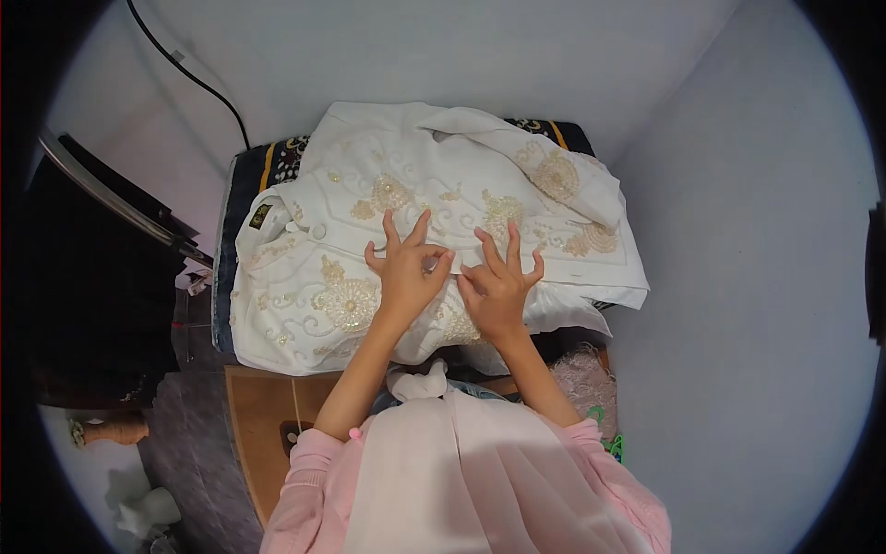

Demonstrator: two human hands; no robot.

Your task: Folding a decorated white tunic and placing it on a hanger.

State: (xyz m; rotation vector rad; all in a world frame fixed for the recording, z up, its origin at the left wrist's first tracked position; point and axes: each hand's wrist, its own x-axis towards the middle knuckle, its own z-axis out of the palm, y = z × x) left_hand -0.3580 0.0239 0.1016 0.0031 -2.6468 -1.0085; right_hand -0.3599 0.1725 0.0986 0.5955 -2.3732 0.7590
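Observation:
A white long-sleeved garment [429, 145] with beaded floral embroidery lies spread in front of me, its collar to the left. My left hand [408, 277] pinches the edge of the front placket between thumb and forefinger, the other fingers fanned out. Close beside it, my right hand [500, 294] pinches the same edge in the same way. Whatever small part sits between the fingertips is too hidden to tell. A round covered button [318, 231] shows near the collar, which bears a dark label [260, 217]. Shiny white lining [567, 315] hangs out at the lower right.
Beneath the garment is a dark patterned cloth [223, 277] on a raised surface. A black cable [201, 83] runs down the back wall. Dark clothing [104, 291] hangs at the left by a metal rail [114, 187]. Pale lace fabric [585, 381] and green hangers [615, 447] lie lower right.

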